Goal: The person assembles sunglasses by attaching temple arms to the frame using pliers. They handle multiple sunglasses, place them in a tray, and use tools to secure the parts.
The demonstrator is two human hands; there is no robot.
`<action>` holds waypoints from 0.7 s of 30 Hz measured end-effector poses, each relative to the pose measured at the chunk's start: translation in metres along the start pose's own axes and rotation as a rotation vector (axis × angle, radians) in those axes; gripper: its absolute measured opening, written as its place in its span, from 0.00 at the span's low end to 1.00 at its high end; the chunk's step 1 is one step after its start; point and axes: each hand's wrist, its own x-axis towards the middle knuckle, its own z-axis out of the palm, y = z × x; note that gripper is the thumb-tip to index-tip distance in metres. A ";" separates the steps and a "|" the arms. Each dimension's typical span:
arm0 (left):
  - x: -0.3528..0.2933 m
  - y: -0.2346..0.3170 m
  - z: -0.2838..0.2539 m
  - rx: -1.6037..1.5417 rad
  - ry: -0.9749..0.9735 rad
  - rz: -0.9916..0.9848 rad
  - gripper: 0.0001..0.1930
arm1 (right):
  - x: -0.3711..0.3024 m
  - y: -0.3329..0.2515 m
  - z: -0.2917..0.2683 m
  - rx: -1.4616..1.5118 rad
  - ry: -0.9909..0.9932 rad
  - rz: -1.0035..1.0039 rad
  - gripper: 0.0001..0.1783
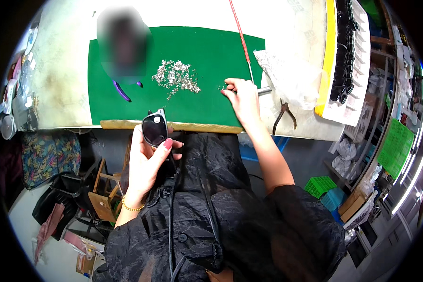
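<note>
A pair of sunglasses (155, 129) with dark lenses and a grey frame is in my left hand (147, 157). The fingers and thumb close around it just off the table's front edge, and one lens carries a small white round spot. My right hand (243, 97) rests low over the green mat's right part with its fingertips pinched together. A silver rod-shaped tool (265, 90) sticks out behind that hand and seems to run through its grip. A few tiny metal bits (221, 87) lie by the fingertips. Left of them spreads a pile of small silvery parts (176, 77).
A green mat (207, 47) covers the table's middle. Purple curved handles (121, 91) stick out below a blurred patch. To the right are pliers (285, 115), a clear plastic bag (293, 80), a thin red rod (240, 33) and a white tray (357, 66) with dark eyewear.
</note>
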 end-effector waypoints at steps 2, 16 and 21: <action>0.003 0.001 0.000 -0.005 -0.018 -0.011 0.20 | -0.003 0.008 -0.005 0.107 -0.015 0.098 0.09; 0.020 0.000 0.026 0.164 -0.008 0.020 0.27 | -0.003 -0.009 0.012 -0.175 0.036 -0.113 0.06; 0.015 0.008 0.027 0.274 -0.060 0.022 0.25 | -0.002 -0.016 0.011 -0.102 0.057 -0.099 0.05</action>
